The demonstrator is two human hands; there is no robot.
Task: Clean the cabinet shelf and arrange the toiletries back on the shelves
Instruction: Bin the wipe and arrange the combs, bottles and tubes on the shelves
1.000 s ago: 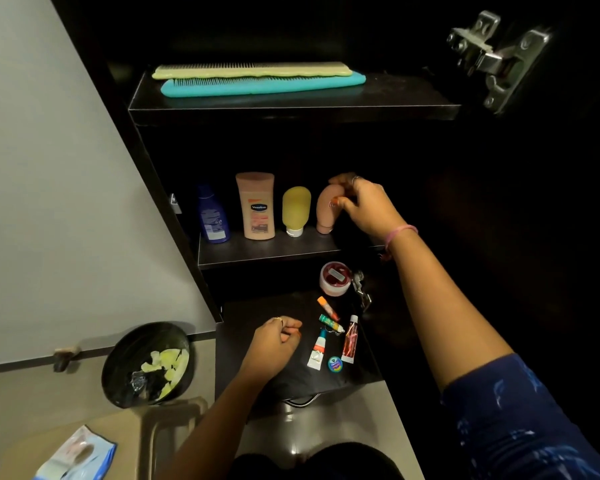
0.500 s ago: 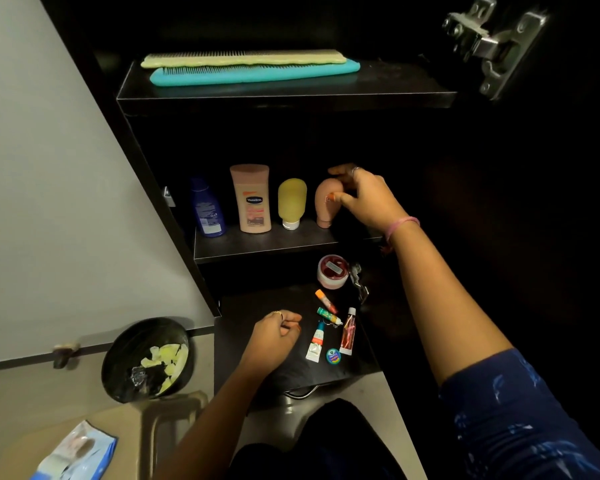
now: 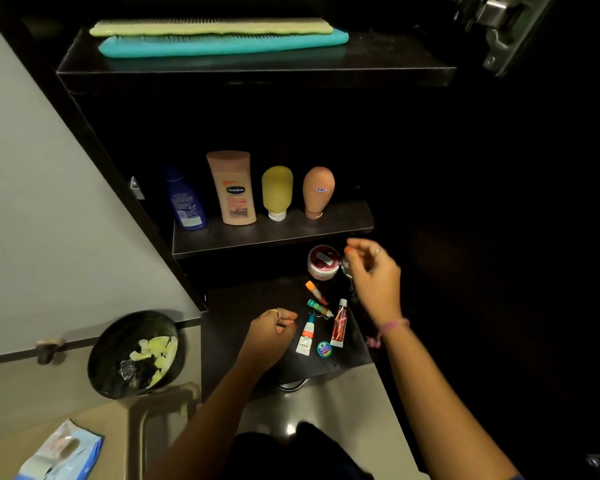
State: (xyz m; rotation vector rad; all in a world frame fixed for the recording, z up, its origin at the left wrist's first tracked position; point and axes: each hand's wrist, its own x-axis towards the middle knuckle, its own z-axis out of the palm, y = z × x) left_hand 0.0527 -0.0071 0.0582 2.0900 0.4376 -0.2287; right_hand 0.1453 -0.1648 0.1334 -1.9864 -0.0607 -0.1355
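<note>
Under the right hand (image 3: 373, 278), its loose grip holding nothing, lies a dark shelf (image 3: 243, 306); left hand (image 3: 269, 332) curled, grip unclear; cabinet's right side too dark.

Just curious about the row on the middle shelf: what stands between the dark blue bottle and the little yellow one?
The head view shows one thing there: the tall peach lotion bottle, upright between the dark blue bottle and the yellow bottle.

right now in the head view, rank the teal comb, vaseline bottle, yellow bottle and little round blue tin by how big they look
1. teal comb
2. vaseline bottle
3. yellow bottle
4. round blue tin

The tin lies nearer the camera yet looks smallest, so that place is safe.
</note>
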